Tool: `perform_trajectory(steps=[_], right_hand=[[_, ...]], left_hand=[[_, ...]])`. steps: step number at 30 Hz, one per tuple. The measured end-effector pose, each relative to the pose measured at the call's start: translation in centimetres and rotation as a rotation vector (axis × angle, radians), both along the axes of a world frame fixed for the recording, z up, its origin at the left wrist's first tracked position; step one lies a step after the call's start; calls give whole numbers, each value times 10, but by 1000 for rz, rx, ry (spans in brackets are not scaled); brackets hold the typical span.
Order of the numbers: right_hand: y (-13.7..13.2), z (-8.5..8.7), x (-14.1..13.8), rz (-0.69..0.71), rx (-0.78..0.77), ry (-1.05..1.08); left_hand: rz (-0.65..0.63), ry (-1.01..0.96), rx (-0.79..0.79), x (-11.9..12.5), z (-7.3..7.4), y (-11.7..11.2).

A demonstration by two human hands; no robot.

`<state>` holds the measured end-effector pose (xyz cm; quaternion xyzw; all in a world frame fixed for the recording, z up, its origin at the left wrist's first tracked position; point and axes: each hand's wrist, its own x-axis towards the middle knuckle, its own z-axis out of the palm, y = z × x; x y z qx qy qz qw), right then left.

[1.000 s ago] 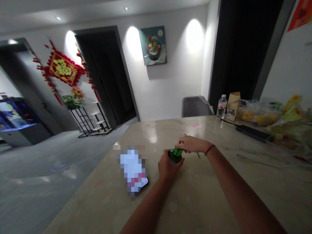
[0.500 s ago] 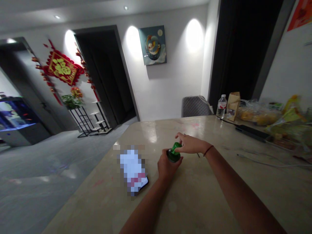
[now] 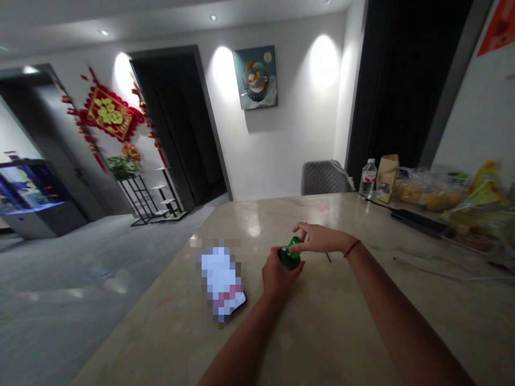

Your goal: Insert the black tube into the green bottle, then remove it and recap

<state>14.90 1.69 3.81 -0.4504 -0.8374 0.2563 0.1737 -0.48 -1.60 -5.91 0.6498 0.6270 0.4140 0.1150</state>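
Observation:
My left hand point(image 3: 277, 276) is wrapped around a small dark green round container point(image 3: 289, 261), low over the stone-topped table point(image 3: 341, 321). A shiny bright green piece point(image 3: 294, 246) sits at the container's top; its exact kind is too small to make out. Coming in from the right, my right hand point(image 3: 319, 237) grips this piece between thumb and fingers, with the index finger curved above it. Fingers hide part of both items. A thin dark stick-like thing point(image 3: 328, 257) shows beneath the right wrist.
Left of my hands lies a phone point(image 3: 222, 284) with a blurred-out screen. Along the right stand a water bottle point(image 3: 367, 178), a paper bag point(image 3: 387, 178) and plastic bags of food point(image 3: 432, 194). A black device point(image 3: 418, 221) and a white cable point(image 3: 438, 273) lie nearer.
The whole view has shifted slightly. The green piece looks more tilted to the right over the container, with my right hand still on it. My left hand keeps its hold.

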Motion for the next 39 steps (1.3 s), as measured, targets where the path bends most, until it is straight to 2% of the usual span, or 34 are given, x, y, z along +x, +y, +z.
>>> perform_trajectory(steps=[2,6,9,12,16,20,24,28,32,35,39], right_hand=[[1,0,-1,-23,-21,-25],[-1,4,-2,43,70,-11],[0,8,5,53,91,87],[13,2,20,-37,145,241],[43,-28,50,-364,233,276],[65,-67,82,-593,198,59],[72,-95,101,-590,116,-51],[72,-110,111,-572,8,-69],[70,-112,118,-609,-84,-125],[68,-103,118,-643,-117,-199],[64,-79,94,-755,105,-323]], left_hand=[[1,0,3,0,0,0],[-4,-29,4,0,1,-1],[2,-64,-9,0,1,-1],[-3,-74,-5,-1,0,0],[-2,-64,16,0,-1,1],[6,-72,4,-1,-1,1],[7,-83,1,-1,0,1],[5,-79,11,-1,-1,1],[6,-71,7,-2,-1,2],[10,-65,12,-1,-2,3],[8,-46,31,-1,-3,2]])
